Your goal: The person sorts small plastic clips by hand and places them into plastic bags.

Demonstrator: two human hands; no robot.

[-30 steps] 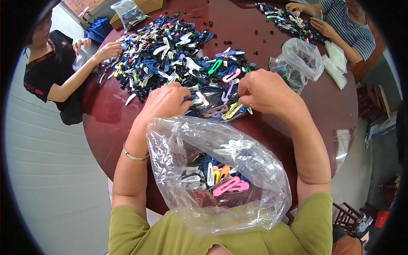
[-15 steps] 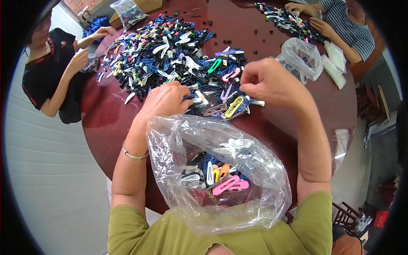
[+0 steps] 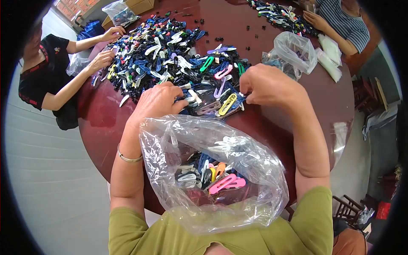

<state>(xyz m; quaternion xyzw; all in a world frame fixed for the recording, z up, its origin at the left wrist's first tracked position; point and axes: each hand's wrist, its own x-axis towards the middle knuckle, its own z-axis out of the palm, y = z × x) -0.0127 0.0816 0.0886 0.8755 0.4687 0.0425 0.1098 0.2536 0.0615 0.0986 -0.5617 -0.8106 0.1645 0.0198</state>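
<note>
A big heap of hair clips [image 3: 157, 59] in dark blue, black, white and bright colours lies ahead of me. My left hand [image 3: 159, 101] is at its near edge, fingers curled beside some white clips; what they pinch is hidden. My right hand [image 3: 272, 85] is closed at the heap's right edge, fingertips against dark clips, its hold hidden too. Between my hands are a yellow clip [image 3: 227, 104] and a purple clip [image 3: 219, 87]. Close to my chest stands an open clear plastic bag [image 3: 265, 170], with a pink clip [image 3: 222, 183] and several others inside.
A person in black [image 3: 46, 76] works at the heap's left side. Another in stripes [image 3: 348, 25] sits far right by a smaller clip pile [image 3: 284, 19]. Clear bags [image 3: 297, 51] lie right on the round red table [image 3: 314, 114]. A cardboard box [image 3: 138, 6] stands at the back.
My right hand has lowered slightly, its fingers now against the heap's edge. A green clip shows beside it. The person on the left has brought both hands down onto the heap. The view has shifted slightly.
</note>
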